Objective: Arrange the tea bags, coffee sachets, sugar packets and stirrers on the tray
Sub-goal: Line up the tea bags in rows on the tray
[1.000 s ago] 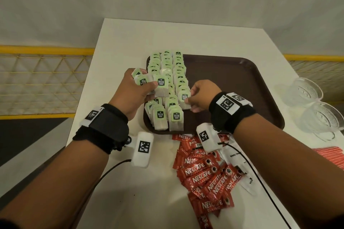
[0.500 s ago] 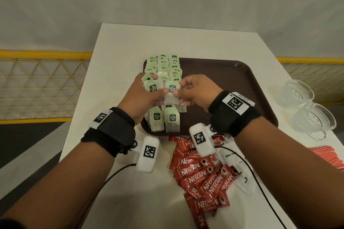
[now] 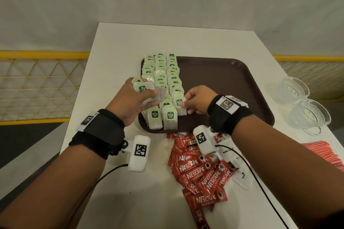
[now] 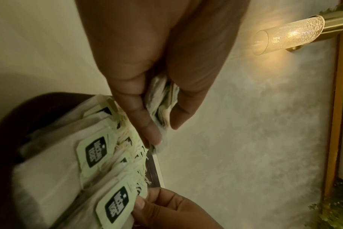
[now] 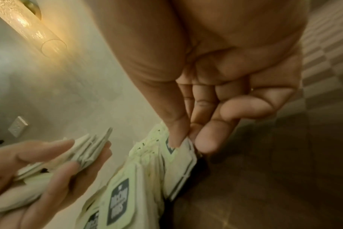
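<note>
A brown tray (image 3: 223, 83) holds three rows of green-tagged tea bags (image 3: 162, 72) along its left side. My left hand (image 3: 137, 96) grips a small stack of tea bags (image 3: 144, 89) above the tray's left edge; the stack (image 4: 162, 100) shows between thumb and fingers. My right hand (image 3: 193, 102) pinches one tea bag (image 3: 179, 105) at the near end of the right row, thumb and forefinger on its tag (image 5: 171, 148). Red coffee sachets (image 3: 201, 173) lie heaped on the table in front of the tray, white sugar packets (image 3: 230, 156) beside them, red stirrers (image 3: 327, 154) at the right.
Two clear glass bowls (image 3: 301, 102) stand on the white table (image 3: 119, 57) right of the tray. The tray's right half is bare. A yellow mesh railing (image 3: 37, 83) runs behind the table's left edge, and the table's near-left corner drops off to the floor.
My right hand took a tea bag from the left hand's stack and carried it down to the near end of the right row. The left hand stays over the tray's left edge.
</note>
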`<state>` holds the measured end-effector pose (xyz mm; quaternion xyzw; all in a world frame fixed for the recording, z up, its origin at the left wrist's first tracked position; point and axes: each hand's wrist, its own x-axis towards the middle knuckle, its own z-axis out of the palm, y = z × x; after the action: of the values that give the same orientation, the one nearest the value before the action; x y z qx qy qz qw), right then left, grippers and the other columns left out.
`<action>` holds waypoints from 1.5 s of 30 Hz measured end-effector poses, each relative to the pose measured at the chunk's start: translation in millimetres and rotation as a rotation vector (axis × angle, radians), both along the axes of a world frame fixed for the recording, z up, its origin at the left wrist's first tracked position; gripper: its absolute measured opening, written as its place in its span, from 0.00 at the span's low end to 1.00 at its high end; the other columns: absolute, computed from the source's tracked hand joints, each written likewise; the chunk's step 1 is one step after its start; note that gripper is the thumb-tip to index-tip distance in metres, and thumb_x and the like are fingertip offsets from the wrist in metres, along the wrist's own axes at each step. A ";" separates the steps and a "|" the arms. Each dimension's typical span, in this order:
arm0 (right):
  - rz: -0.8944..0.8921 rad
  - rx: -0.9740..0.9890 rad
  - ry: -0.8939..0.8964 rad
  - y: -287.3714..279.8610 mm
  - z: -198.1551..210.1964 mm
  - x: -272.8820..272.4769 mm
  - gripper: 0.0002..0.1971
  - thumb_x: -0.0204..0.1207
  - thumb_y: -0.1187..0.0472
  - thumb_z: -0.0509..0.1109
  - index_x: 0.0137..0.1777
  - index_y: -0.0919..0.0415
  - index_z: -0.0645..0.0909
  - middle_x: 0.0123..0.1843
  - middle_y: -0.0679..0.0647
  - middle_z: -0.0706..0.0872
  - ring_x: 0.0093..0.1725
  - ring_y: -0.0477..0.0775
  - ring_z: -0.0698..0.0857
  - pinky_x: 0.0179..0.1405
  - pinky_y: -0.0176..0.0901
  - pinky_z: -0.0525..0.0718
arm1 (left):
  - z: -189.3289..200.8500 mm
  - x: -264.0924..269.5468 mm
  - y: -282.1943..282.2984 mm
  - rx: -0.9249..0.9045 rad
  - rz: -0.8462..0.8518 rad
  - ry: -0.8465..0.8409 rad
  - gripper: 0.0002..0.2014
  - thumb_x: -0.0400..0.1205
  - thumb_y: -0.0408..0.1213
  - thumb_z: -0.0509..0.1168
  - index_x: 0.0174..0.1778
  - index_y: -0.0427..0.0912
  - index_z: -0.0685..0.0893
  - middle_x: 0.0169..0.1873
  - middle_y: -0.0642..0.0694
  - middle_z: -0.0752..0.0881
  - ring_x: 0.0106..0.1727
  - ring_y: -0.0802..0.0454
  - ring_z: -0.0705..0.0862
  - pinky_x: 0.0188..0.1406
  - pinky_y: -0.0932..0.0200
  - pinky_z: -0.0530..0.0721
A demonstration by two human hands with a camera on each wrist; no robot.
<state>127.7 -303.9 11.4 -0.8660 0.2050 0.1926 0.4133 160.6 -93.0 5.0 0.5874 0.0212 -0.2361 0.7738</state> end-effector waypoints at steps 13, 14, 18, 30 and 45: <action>0.060 -0.177 -0.361 1.3 9.3 4.0 0.13 0.76 0.49 0.73 0.48 0.58 0.82 0.43 0.49 0.86 0.41 0.48 0.85 0.45 0.47 0.85 | 6.7 -6.6 3.5 0.020 -0.230 -0.006 0.20 0.85 0.22 0.58 0.71 0.43 0.78 0.63 0.44 0.88 0.60 0.45 0.89 0.51 0.52 0.91; 0.132 -0.123 -0.380 3.1 15.7 2.0 0.13 0.76 0.48 0.73 0.49 0.57 0.84 0.42 0.47 0.85 0.40 0.45 0.83 0.43 0.42 0.82 | 6.9 -7.1 1.9 0.050 -0.255 -0.023 0.21 0.85 0.22 0.59 0.72 0.44 0.78 0.63 0.45 0.88 0.59 0.46 0.90 0.50 0.54 0.90; 0.326 -0.019 -0.353 12.8 27.3 -5.7 0.13 0.72 0.49 0.77 0.53 0.54 0.85 0.46 0.51 0.88 0.41 0.43 0.83 0.47 0.40 0.83 | 9.7 -9.9 -7.1 0.124 -0.346 -0.117 0.22 0.84 0.25 0.64 0.73 0.45 0.77 0.62 0.45 0.89 0.60 0.46 0.89 0.53 0.54 0.89; 0.090 0.073 -0.373 -0.1 13.1 -20.2 0.09 0.74 0.59 0.76 0.47 0.65 0.88 0.32 0.50 0.83 0.30 0.42 0.78 0.35 0.36 0.79 | 8.7 -14.8 -12.3 0.175 -0.219 -0.231 0.15 0.79 0.26 0.72 0.58 0.45 0.81 0.59 0.48 0.89 0.54 0.50 0.91 0.46 0.55 0.91; -0.177 0.193 0.002 6.8 -7.4 -23.8 0.08 0.74 0.68 0.75 0.50 0.69 0.82 0.41 0.62 0.88 0.32 0.51 0.86 0.43 0.45 0.90 | 1.0 -7.4 9.1 0.212 -0.100 -0.176 0.18 0.77 0.26 0.74 0.61 0.40 0.79 0.58 0.43 0.88 0.56 0.46 0.90 0.51 0.53 0.91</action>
<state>103.9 -297.1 4.0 -0.8005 0.2617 0.1753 0.5100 153.1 -84.0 6.0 0.6845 -0.0514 -0.2184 0.6936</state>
